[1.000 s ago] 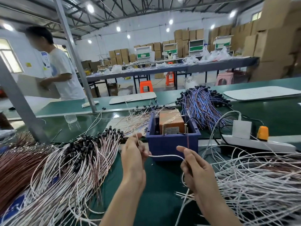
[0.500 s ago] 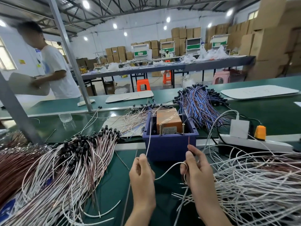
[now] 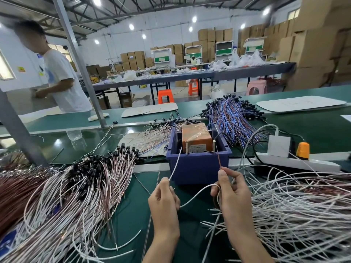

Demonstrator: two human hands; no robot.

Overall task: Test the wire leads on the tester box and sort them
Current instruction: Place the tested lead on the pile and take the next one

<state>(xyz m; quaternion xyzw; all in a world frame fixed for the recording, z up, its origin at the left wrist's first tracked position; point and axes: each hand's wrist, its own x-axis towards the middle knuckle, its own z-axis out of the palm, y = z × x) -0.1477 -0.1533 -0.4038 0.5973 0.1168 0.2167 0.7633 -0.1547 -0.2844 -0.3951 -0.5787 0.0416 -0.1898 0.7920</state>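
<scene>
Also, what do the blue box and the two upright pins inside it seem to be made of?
Blue box: likely moulded plastic with a matte finish, since it has an even dark blue colour and a thick, rounded rim. Upright pins: probably metal, perhaps brass, since they look pale gold with bright highlights. They are too small to tell more.

The tester is a blue open-topped box, upright on the counter, with an orange unit and two metal posts inside. One lead loops before it, white end raised beside the left post, brown end beside the right (contact unclear). Black-capped leads are heaped to the left, white leads to the right.
</scene>
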